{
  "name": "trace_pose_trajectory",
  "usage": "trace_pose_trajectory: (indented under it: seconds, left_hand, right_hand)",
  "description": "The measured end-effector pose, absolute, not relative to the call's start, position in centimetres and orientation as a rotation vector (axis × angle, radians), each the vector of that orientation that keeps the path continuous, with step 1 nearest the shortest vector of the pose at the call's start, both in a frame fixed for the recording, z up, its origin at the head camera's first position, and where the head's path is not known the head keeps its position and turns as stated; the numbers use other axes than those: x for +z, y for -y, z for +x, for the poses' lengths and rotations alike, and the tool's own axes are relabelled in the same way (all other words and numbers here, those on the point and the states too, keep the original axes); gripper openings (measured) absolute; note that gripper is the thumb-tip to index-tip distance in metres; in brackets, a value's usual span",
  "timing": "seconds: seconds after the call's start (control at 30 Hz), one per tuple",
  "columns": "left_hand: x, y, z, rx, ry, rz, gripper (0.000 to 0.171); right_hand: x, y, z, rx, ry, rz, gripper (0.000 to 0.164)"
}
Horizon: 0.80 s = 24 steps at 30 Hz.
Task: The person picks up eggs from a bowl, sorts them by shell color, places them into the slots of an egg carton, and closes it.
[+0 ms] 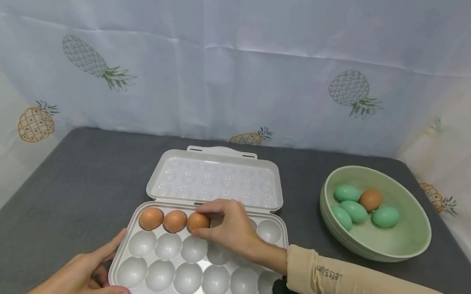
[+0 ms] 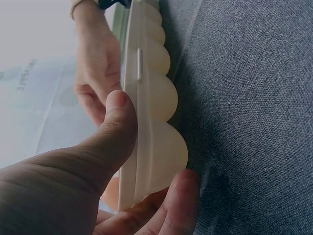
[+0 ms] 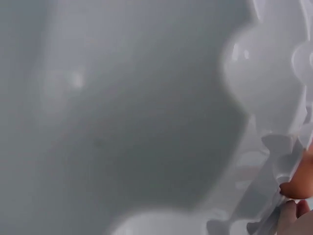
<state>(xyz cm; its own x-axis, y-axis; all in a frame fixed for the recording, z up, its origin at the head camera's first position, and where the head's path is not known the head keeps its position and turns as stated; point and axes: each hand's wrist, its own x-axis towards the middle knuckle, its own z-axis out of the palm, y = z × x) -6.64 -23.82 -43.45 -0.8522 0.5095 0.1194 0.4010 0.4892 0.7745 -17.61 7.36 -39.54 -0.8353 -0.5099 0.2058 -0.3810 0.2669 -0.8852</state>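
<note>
A white plastic egg tray [image 1: 137, 277] lies with its lid [image 1: 217, 180] folded back behind it. Two brown eggs [image 1: 151, 219] sit in the left cups of the back row. In the third cup of that row, my right hand [image 1: 232, 228] pinches another brown egg [image 1: 198, 221] between thumb and fingers; the right wrist view catches only part of this egg [image 3: 301, 178]. My left hand [image 1: 85, 273] grips the tray's front left corner. In the left wrist view its thumb lies on the rim and its fingers [image 2: 181, 200] curl beneath the cups.
A pale green bowl [image 1: 403, 240], apparently stacked on another, stands at the right. It holds several green eggs [image 1: 386, 216] and one brown egg [image 1: 371, 199]. Dark grey cloth [image 1: 80, 193] covers the table, and a pineapple-print curtain [image 1: 227, 87] hangs behind.
</note>
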Motion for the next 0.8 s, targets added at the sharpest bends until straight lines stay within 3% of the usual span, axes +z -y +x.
trace_pose_trajectory:
  seconds: [0.43, 0.8]
  left_hand:
    - [-43.3, 23.8, -6.6, 1.291, -2.594, 0.784, 0.104]
    - [-43.1, 23.7, -6.6, 1.275, -2.606, 0.792, 0.105]
  right_hand:
    - [-36.9, -10.3, -19.6, -1.9, -2.195, -0.711, 0.039]
    - [-33.1, -15.9, -22.2, -2.117, -2.268, -0.708, 0.038]
